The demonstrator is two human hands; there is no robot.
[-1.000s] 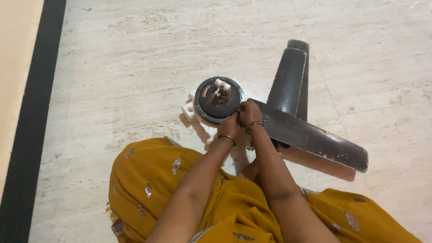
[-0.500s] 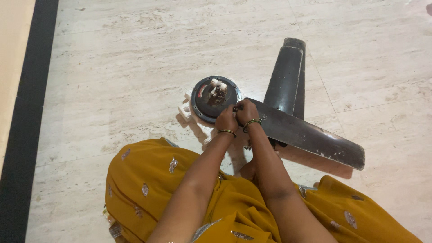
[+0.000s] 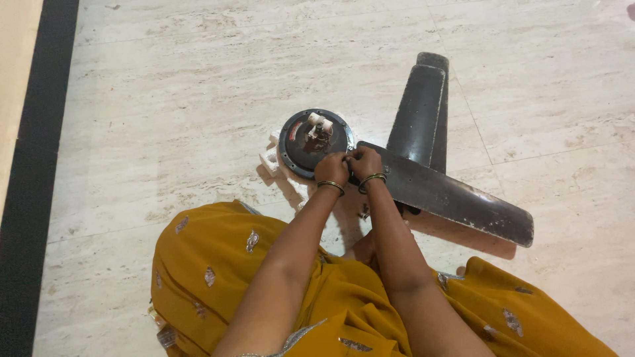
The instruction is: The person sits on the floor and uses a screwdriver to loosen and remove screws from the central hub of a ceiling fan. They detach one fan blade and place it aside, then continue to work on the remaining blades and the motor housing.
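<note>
A dark round ceiling-fan motor (image 3: 311, 135) lies on the pale stone floor with a white wiring block on top. Two dark blades are attached: one (image 3: 456, 198) runs out to the right, another (image 3: 418, 112) points away from me. My left hand (image 3: 332, 166) and my right hand (image 3: 365, 162) are pressed together at the motor's near rim, where the right-hand blade joins it. Their fingers are curled around something small there, which I cannot make out. Both wrists wear thin bangles.
My mustard-yellow garment (image 3: 218, 277) covers my knees just below the fan. A white block (image 3: 270, 158) props the motor at its left. A black floor border (image 3: 36, 178) runs down the left side, with a tan strip beyond it.
My hands have stayed at the joint between motor and blade, with only small shifts. The view has drifted slightly.
</note>
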